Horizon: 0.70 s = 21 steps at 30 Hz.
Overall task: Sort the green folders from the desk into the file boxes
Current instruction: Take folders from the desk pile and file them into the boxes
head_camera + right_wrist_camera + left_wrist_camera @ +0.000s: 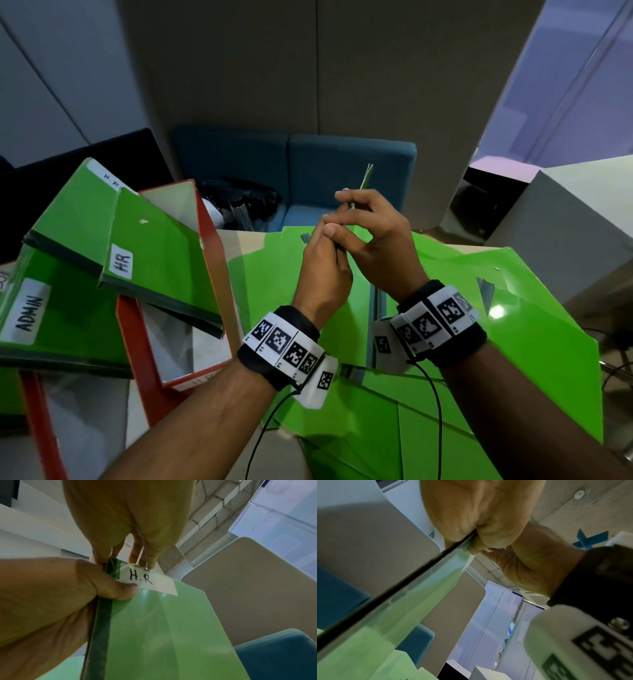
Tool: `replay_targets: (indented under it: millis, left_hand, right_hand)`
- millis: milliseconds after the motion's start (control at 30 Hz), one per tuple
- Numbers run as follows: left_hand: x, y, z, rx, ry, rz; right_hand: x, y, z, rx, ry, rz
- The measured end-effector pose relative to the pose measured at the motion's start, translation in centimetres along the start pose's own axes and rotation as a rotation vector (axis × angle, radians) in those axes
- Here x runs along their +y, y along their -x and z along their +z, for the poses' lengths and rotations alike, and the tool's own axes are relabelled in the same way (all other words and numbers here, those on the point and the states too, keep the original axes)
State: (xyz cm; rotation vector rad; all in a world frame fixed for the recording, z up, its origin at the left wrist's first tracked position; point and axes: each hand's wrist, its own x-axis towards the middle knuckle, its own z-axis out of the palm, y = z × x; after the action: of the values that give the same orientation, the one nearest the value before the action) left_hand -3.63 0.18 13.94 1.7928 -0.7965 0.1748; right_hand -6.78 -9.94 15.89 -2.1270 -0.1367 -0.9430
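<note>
Both my left hand [323,263] and right hand [376,240] hold a pinching grip on the H.R folder [154,622], upright above the bench, so I should carry it edge-first to the HR box [219,274] left of my grip.

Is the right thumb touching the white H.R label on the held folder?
Touching. In the right wrist view, the right thumb presses on the lower left edge of the H.R label, with no gap, on the held folder.

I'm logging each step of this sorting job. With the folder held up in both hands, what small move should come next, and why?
Probably swing the held folder left toward the red box holding HR folders: its label reads H.R, and both the left hand and right hand grip it.
</note>
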Motion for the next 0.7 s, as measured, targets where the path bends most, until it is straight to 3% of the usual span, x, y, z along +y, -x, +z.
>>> replay_targets:
  millis: [167,333,500,700]
  left_hand:
    - [-0.7,-0.2,-2.0,0.066,0.034,-0.033]
    - [0.2,-1.1,-5.9,0.310,0.248,-0.105]
    - [1.5,-2.4,-10.7,0.554,0.281,0.012]
    - [2.2,-3.7,-16.9,0.725,0.228,0.121]
  right_hand:
    - [-0.5,-0.2,2.2,-0.079,-0.029,0.017]
    - [-0.7,0.7,5.4,-0.157,-0.075,0.077]
    - [-1.1,1.7,9.4,-0.313,-0.087,0.039]
    - [-4.0,-1.0,14.2,-0.327,-0.139,0.099]
